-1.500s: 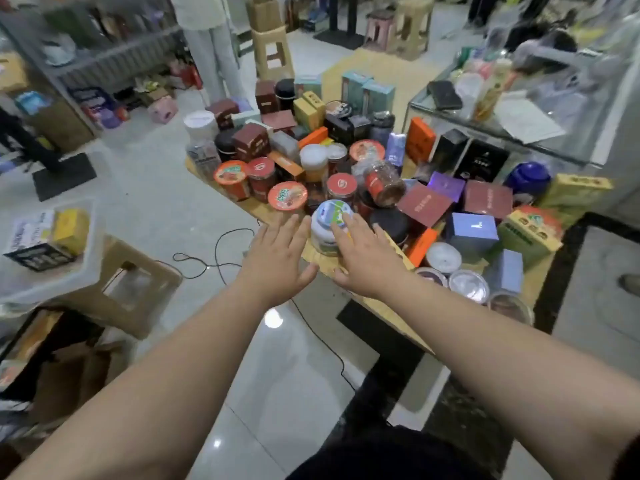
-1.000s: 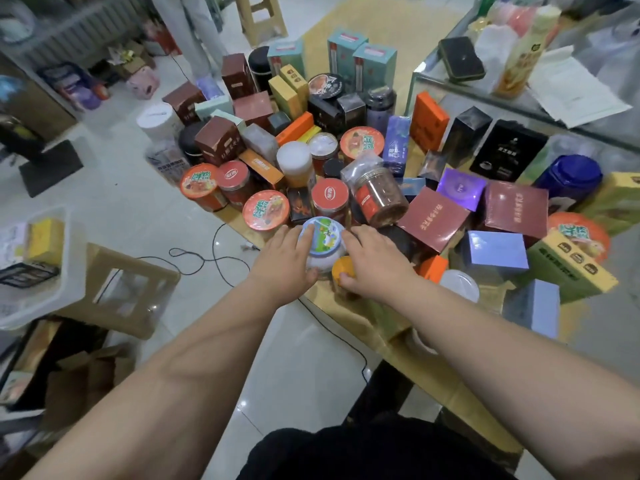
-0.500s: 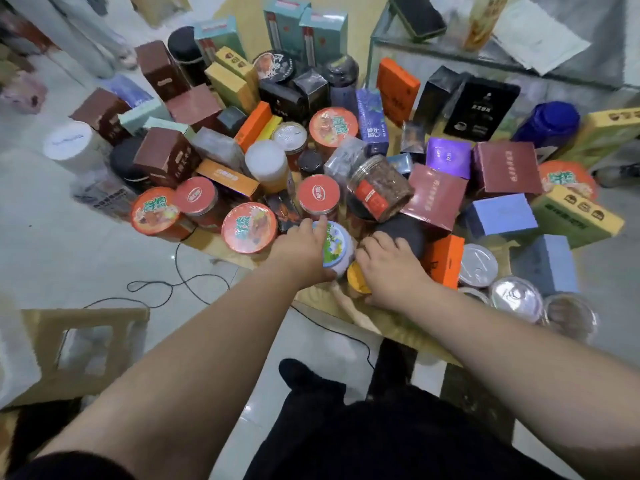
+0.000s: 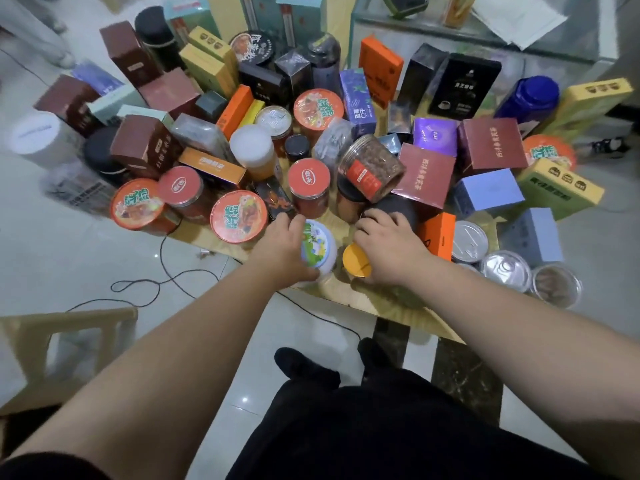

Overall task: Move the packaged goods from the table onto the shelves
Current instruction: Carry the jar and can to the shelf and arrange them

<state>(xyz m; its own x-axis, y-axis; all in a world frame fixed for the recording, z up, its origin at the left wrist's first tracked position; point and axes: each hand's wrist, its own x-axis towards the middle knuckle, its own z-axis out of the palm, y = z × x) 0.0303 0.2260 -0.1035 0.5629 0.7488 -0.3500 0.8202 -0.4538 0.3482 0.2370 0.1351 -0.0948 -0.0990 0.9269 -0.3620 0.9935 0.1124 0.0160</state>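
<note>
A low wooden table [image 4: 349, 292] is crowded with boxes, jars and cans. At its near edge stands a white jar with a green-and-blue picture lid [image 4: 317, 245]; my left hand [image 4: 284, 249] curls around its left side and grips it. Just to the right, my right hand [image 4: 391, 251] wraps over a jar with an orange-yellow lid [image 4: 355, 262], whose body is mostly hidden under my palm. A dark round lid [image 4: 398, 207] lies just beyond my right fingers. No shelves are in view.
Orange-lidded noodle cups [image 4: 239, 216], red-lidded jars [image 4: 308, 178] and a tilted clear jar [image 4: 372, 166] crowd behind my hands. Silver-topped cans [image 4: 505, 271] sit at the right. A glass counter [image 4: 450, 32] stands at the back right, a plastic stool [image 4: 65, 344] at the left, a cable [image 4: 166, 278] on the floor.
Both hands went from hovering flat above the table edge to closing on the two jars. My view has moved closer and tilted further down over the table.
</note>
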